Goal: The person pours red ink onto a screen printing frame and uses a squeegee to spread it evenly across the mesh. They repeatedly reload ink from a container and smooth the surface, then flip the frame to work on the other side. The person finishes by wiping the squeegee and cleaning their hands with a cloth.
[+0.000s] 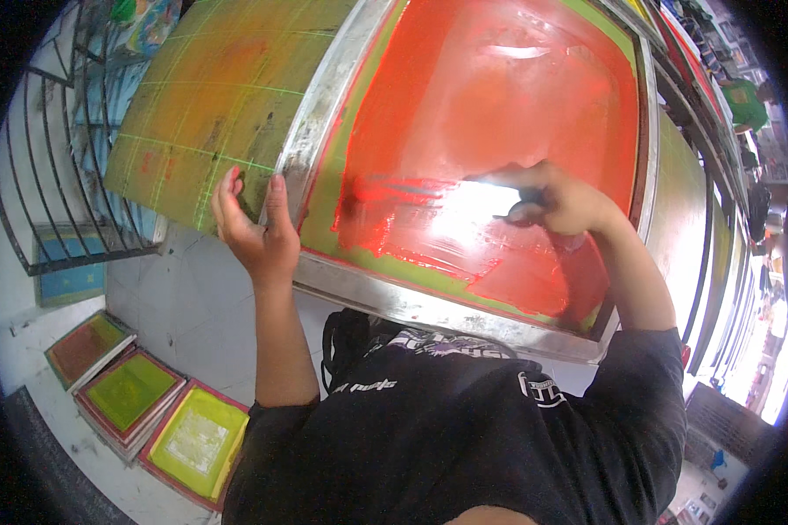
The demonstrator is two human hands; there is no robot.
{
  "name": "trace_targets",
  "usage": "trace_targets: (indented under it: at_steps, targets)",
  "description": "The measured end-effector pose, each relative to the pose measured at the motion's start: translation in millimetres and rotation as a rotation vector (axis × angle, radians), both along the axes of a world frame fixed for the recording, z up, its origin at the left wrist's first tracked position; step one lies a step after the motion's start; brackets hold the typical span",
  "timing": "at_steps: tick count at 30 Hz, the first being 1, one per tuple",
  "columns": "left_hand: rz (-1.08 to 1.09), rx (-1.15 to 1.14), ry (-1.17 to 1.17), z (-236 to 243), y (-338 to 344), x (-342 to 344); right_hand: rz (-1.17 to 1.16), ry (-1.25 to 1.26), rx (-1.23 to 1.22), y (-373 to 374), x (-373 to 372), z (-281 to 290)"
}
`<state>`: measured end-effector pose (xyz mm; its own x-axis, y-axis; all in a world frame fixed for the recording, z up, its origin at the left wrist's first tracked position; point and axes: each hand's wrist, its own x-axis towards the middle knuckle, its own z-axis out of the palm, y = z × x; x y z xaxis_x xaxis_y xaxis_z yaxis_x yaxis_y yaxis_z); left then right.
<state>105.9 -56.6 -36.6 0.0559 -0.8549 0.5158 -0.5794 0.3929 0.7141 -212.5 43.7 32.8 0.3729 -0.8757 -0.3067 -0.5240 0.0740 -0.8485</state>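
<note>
In front of me lies a metal-framed printing screen (368, 293), its mesh covered with glossy red ink (486, 114) inside an olive-green border. My right hand (565, 201) grips a dark-handled squeegee (527, 197) over the lower middle of the screen; glare hides much of its blade. Red streaks run leftward from it. My left hand (258, 227) is raised at the screen's left rail with fingers apart, holding nothing; I cannot tell whether it touches the metal.
A stained, grid-lined board (210, 87) adjoins the screen's left side, beside a black metal railing (57, 258). Several framed screens (127, 389) lie on the tiled floor (193, 297) at lower left. Long pale boards (683, 236) extend along the right; small cluttered items lie beyond, too small to tell.
</note>
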Motion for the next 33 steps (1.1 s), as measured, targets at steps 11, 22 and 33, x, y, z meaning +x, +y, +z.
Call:
trace_targets:
  at_steps: [11, 22, 33]
  targets:
    - [0.035, 0.089, 0.058, 5, 2, -3, -0.555, 0.186, -0.131, -80, -89, 9]
    - [0.032, 0.099, 0.034, 4, 4, -2, -0.782, 0.716, -0.369, -168, -164, -10]
    - [0.029, 0.139, 0.045, 8, 7, -3, -0.633, 0.866, -0.399, -199, -153, -8]
